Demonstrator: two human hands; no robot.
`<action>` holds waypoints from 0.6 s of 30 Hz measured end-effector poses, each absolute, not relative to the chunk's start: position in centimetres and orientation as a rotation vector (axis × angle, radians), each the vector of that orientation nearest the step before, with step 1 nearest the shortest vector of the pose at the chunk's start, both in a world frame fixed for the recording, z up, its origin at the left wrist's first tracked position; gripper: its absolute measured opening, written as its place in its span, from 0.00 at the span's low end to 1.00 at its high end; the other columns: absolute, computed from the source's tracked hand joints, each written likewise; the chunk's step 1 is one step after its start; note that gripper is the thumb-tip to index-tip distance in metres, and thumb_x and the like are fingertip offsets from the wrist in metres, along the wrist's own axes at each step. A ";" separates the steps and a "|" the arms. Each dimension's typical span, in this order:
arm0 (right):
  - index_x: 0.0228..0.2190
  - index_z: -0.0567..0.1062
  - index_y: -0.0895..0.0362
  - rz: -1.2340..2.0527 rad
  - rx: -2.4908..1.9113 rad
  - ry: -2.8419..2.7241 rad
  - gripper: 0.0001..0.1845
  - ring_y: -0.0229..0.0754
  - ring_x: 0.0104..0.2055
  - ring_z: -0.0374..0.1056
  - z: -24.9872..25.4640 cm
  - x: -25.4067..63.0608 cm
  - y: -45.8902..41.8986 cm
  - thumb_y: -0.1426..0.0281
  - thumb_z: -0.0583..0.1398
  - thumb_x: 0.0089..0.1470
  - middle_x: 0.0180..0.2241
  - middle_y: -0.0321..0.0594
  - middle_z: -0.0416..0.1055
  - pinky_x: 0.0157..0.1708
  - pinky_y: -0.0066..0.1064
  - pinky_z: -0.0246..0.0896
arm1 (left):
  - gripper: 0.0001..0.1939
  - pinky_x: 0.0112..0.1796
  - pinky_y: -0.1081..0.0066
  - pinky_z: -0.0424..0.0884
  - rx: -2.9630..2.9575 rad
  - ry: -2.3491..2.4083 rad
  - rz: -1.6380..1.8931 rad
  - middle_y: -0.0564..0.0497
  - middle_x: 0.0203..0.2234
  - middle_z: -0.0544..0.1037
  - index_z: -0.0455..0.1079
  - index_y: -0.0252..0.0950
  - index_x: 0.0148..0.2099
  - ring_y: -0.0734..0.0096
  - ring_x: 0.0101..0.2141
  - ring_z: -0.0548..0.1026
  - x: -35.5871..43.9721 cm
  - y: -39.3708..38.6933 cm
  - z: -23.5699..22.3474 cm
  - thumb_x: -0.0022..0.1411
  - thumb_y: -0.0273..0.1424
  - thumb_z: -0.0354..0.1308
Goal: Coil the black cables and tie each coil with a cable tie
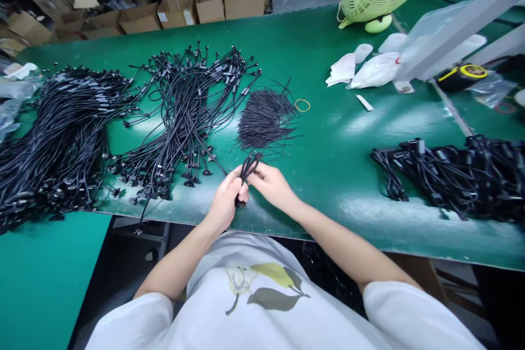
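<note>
Over the green surface (324, 158), on the person's side of the thin black strips (264, 120), the left hand (225, 197) clasps a folded black cable (247, 167); the right hand (270, 183) meets it, its grip unclear. Bundling seems in hand; the next move probably calls for keeping it gathered.
</note>
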State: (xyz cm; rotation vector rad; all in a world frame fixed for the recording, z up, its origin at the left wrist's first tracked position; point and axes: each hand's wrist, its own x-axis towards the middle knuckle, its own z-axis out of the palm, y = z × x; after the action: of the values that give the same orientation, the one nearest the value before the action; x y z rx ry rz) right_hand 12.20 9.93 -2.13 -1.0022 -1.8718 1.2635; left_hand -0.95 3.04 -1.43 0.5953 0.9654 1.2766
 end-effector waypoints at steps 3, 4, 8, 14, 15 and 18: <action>0.35 0.74 0.55 1.268 -0.990 -1.890 0.09 0.38 0.32 0.66 -2.6 11.8 7.7 0.68 0.54 0.59 0.32 0.37 0.71 0.35 0.30 0.60 | 0.18 0.25 0.74 0.57 0.673 1.093 1.380 0.58 0.19 0.59 0.69 0.33 0.45 0.78 0.22 0.57 -1.3 3.2 -2.2 0.59 0.42 0.59; 0.34 0.74 0.56 1.180 -1.007 -1.932 0.08 0.38 0.32 0.65 -2.7 12.0 7.4 0.68 0.55 0.58 0.31 0.38 0.70 0.34 0.30 0.59 | 0.17 0.26 0.74 0.57 0.699 1.136 1.401 0.58 0.19 0.60 0.70 0.34 0.43 0.78 0.22 0.58 -1.5 3.1 -2.3 0.59 0.42 0.59; 0.32 0.74 0.57 0.821 -0.943 -2.122 0.09 0.39 0.33 0.65 -2.3 12.6 7.0 0.69 0.55 0.61 0.30 0.40 0.70 0.35 0.30 0.60 | 0.15 0.27 0.75 0.59 0.813 1.149 1.348 0.57 0.21 0.62 0.70 0.34 0.43 0.78 0.23 0.60 -2.3 2.5 -2.3 0.61 0.40 0.56; 0.33 0.74 0.59 0.066 -0.757 -2.420 0.13 0.39 0.31 0.64 -1.6 12.1 6.4 0.72 0.51 0.63 0.29 0.41 0.70 0.33 0.31 0.58 | 0.15 0.31 0.73 0.66 1.046 1.313 1.243 0.53 0.24 0.70 0.72 0.32 0.46 0.75 0.25 0.66 -3.2 1.6 -2.8 0.64 0.36 0.51; 0.33 0.75 0.59 -0.117 -0.645 -2.471 0.13 0.39 0.31 0.63 -1.5 12.1 6.5 0.74 0.51 0.62 0.29 0.42 0.71 0.33 0.32 0.57 | 0.16 0.35 0.71 0.69 1.118 1.403 1.219 0.50 0.28 0.74 0.72 0.33 0.48 0.73 0.29 0.69 -3.3 1.5 -3.0 0.64 0.35 0.51; 0.36 0.76 0.63 -0.476 -0.185 -2.553 0.16 0.43 0.41 0.66 -1.1 12.2 7.1 0.79 0.49 0.60 0.40 0.47 0.73 0.40 0.36 0.58 | 0.18 0.52 0.65 0.66 1.334 1.525 1.140 0.44 0.44 0.77 0.72 0.34 0.52 0.64 0.45 0.73 -3.6 1.3 -3.5 0.64 0.30 0.48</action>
State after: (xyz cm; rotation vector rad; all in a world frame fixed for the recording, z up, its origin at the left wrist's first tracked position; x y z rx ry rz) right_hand 12.17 7.13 -1.08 -0.1847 -2.5532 -0.4759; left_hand -3.61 1.32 -3.45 1.3337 1.5248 1.1395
